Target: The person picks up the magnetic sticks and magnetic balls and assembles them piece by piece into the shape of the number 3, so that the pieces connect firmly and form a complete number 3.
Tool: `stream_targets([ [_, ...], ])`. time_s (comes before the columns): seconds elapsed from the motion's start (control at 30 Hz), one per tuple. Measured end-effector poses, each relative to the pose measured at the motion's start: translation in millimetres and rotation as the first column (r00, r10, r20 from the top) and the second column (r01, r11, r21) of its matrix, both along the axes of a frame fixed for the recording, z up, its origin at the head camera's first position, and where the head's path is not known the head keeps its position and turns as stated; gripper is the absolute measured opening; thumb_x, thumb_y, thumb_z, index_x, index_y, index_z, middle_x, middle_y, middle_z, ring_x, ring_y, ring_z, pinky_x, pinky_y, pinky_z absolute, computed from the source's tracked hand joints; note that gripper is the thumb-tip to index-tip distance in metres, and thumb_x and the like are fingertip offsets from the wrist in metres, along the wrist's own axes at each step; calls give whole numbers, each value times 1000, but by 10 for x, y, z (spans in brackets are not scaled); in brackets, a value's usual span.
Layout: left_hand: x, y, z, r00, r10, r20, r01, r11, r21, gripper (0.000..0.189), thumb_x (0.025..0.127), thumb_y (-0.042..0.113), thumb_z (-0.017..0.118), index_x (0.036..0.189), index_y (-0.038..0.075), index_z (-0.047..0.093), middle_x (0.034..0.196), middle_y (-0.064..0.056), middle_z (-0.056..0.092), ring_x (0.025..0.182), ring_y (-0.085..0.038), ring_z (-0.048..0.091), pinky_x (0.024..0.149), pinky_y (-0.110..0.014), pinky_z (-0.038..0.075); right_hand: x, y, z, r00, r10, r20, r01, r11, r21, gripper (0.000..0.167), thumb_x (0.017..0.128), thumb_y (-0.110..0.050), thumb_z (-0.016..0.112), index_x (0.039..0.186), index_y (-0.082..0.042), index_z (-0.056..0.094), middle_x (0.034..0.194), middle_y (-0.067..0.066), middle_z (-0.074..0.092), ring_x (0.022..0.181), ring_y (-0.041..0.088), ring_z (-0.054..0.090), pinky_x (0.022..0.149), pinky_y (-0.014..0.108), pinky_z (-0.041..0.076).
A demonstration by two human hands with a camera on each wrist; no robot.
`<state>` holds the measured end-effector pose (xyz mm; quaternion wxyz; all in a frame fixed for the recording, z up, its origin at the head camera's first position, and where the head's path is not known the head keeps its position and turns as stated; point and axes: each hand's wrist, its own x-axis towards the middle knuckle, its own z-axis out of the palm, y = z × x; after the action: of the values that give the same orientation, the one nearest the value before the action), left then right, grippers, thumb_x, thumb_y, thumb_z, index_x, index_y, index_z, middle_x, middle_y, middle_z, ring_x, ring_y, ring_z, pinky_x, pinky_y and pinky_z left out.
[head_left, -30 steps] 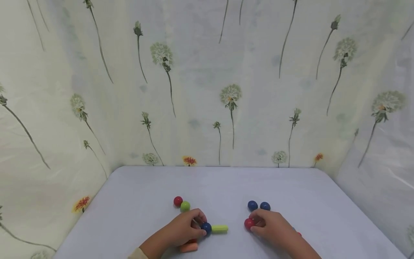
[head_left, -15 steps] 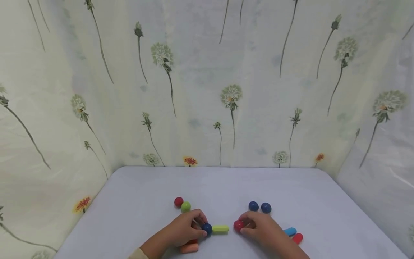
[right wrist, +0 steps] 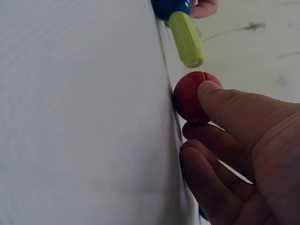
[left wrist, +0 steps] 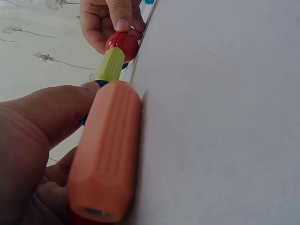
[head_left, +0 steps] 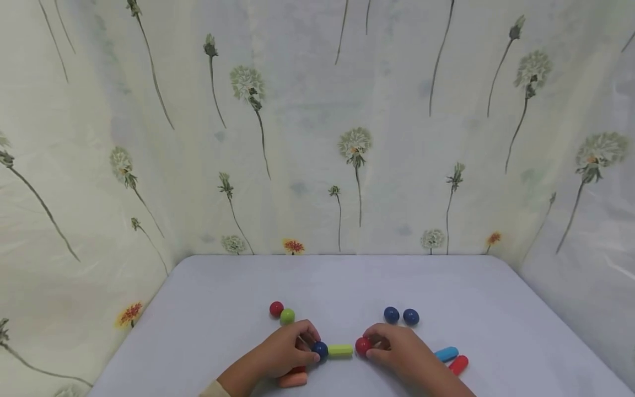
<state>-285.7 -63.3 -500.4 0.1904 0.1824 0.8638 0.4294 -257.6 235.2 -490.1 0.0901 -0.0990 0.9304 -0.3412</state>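
Broadly: white tabletop point(head_left: 337, 281); left hand point(head_left: 286, 349) and right hand point(head_left: 399, 347), each grip pinching a ball. Lime rod point(head_left: 340, 350) lies between, long axis left-right. Blue ball point(head_left: 322, 350), left grip, touches rod; red ball point(head_left: 362, 347), right grip, sits just beyond rod's free end.

A screened-off nook is seen, though whether in a home or workplace cannot be told: the smooth white bench point(head_left: 223, 292) with rounded far corners is enclosed at back and sides by pale sheeting point(head_left: 302, 127) printed with dandelions point(head_left: 354, 142).
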Motion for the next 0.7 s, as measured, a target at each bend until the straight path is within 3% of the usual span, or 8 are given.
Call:
stream_targets([
  [0.3, 14, 0, 16, 1000, 6, 1, -6, 1000, -3, 24, 89, 20, 84, 103, 26, 65, 98, 8, 70, 92, -15, 63, 89, -40, 55, -14, -28, -17, 999, 54, 9, -53, 998, -39, 27, 89, -26, 83, 114, -21, 74, 98, -10, 73, 92, 12, 68, 88, 47, 60],
  [0.7, 18, -6, 2, 1000, 9, 9, -9, 1000, 25, 24, 89, 21, 84, 104, 25, 66, 100, 8, 69, 92, -15, 64, 87, -37, 55, -8, -58, -21, 999, 33, 30, -32, 999, -44, 29, 88, -25, 84, 114, -19, 74, 97, -8, 72, 90, 14, 66, 86, 45, 61],
])
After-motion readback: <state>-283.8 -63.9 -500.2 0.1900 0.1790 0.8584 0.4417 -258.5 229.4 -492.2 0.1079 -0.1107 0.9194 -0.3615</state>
